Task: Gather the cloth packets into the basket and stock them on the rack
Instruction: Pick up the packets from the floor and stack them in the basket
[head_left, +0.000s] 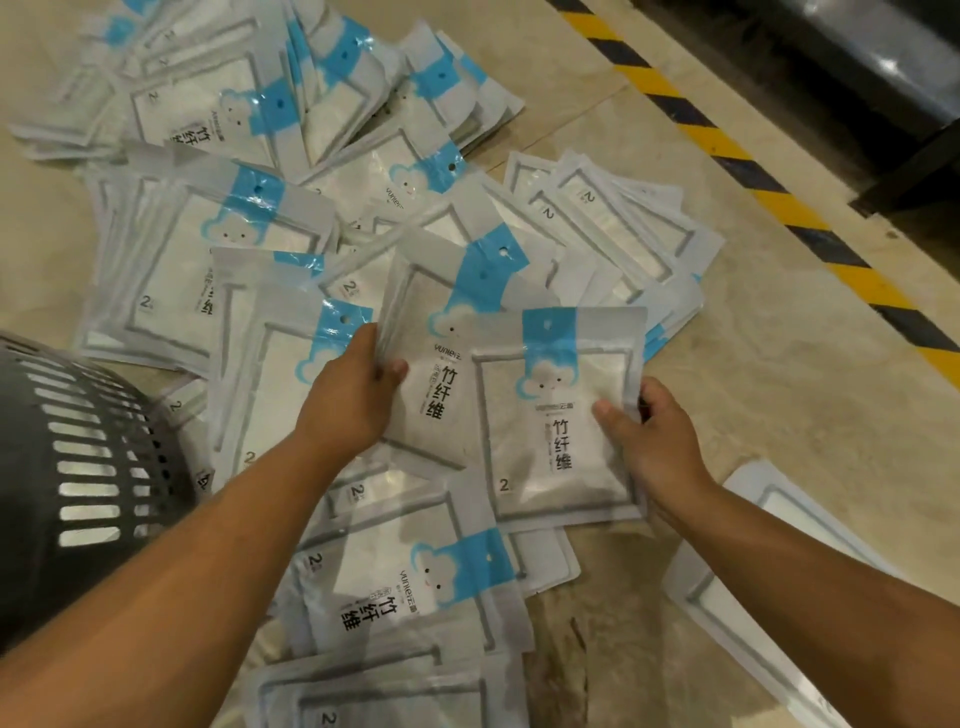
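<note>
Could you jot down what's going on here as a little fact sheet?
Place: beige floor, yellow-black striped line along it
Goods: many cloth packets heaped loosely on the floor
Left hand: grips the tilted packet by its edge
Right hand: grips the upright packet, thumb on its front
Basket: dark, slotted, at the left edge
Rack: not in view

On my screen I saw two forearms, the left arm (182, 571) and the right arm (831, 582), both uncovered as far as the edge of the view. The left hand (348, 395) and the right hand (649, 441) were bare too. The forearms were thick and smooth, and the thumbs (397, 368) were broad and rather short.
</note>
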